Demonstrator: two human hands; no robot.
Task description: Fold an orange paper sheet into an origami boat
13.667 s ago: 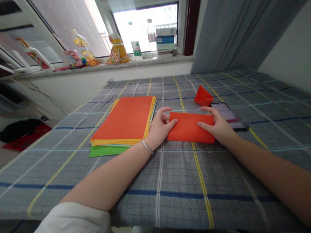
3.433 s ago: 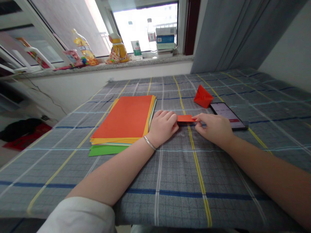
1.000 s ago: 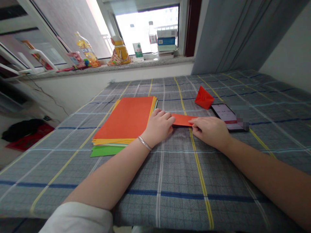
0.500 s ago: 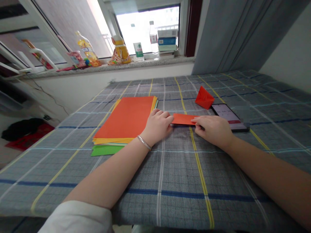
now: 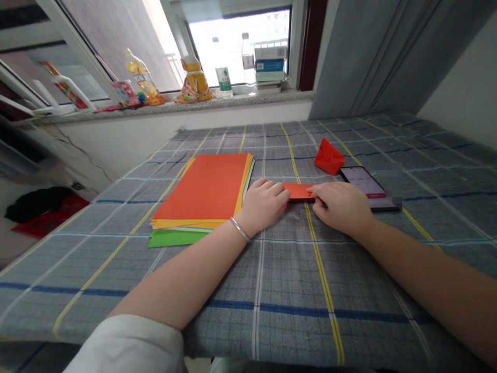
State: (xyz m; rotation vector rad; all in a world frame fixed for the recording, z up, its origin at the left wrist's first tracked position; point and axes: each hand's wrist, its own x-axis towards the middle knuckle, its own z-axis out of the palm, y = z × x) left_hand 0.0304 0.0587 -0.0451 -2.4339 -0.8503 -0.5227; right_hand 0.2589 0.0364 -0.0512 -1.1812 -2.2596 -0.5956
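A narrow folded piece of orange paper (image 5: 298, 191) lies between my two hands, with a dark strip showing along its near edge. My left hand (image 5: 267, 204), a silver bangle at its wrist, covers the paper's left end with curled fingers. The right end is pinched by my right hand (image 5: 341, 206), its thumb and index finger close together. Just beyond my right hand sits a folded red-orange paper shape (image 5: 329, 156) with pointed corners. To the left of my left hand is a stack of coloured paper (image 5: 207, 187), orange on top, with yellow and green edges showing.
A phone (image 5: 367, 185) with a lit screen lies beside my right hand. Plaid cloth (image 5: 217, 331) covers the surface. On the windowsill (image 5: 267, 97) at the back stand bottles, a green-and-white pack (image 5: 224, 82) and stacked boxes (image 5: 271, 65).
My left hand has slid right along the orange paper, covering more of it and coming closer to my right hand. My right hand keeps its pinch in nearly the same place.
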